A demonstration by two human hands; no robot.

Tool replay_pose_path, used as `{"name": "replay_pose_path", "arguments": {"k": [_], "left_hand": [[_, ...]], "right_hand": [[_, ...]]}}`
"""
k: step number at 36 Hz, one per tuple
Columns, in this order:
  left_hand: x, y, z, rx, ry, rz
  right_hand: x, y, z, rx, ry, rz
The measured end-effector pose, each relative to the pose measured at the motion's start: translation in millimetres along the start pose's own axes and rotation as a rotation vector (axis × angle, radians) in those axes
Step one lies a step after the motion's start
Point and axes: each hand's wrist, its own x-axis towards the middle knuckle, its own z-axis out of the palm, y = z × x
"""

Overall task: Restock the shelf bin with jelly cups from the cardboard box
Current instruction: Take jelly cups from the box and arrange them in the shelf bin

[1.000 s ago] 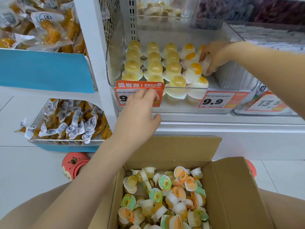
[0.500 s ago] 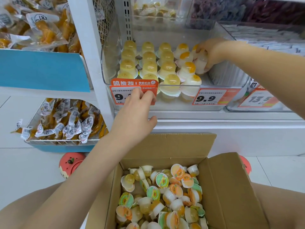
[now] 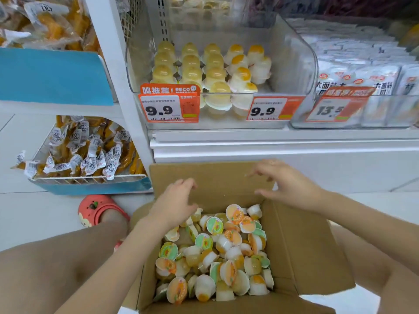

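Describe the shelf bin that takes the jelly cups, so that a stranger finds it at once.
Start at the white shelf upright. Directly right of it sits the clear plastic shelf bin, above the open brown cardboard box. Unlike the neighbouring bin of white packets, it holds upside-down yellow jelly cups in rows.

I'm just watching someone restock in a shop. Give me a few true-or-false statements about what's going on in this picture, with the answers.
1. Both hands are over the open cardboard box. True: the left hand and right hand hover above it.
2. The right hand is holding a jelly cup. False: its fingers are spread and hold nothing.
3. The clear shelf bin already has jelly cups standing in rows. True.
4. The cardboard box is nearly empty. False: a loose heap of jelly cups fills its bottom.
5. The price tag on the bin's front left reads 13.5. False: it reads 9.9.
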Motion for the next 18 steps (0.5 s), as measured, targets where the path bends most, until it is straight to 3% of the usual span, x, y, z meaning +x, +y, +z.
{"name": "replay_pose_path", "arguments": {"k": [3,6,14,18], "left_hand": [[-1.3,-20.3,37.9,-0.003,-0.167,-0.073],[-5.4,-35.6,72.9,-0.007,-0.261,-0.132],[2.4,-39.9,152.4,-0.062,-0.406,-0.16],[10.3,-26.6,186.2,-0.215,-0.405,-0.22]], "right_hand": [[-10.7,36.6,60.2,0.0,-0.229,0.166],[-17.5,64.1,107.0,0.003,-0.328,0.294],[-26.5,97.9,177.3,0.029,-0.462,0.505],[-20.7,106.8,201.1,0.061,-0.376,0.566]]}}
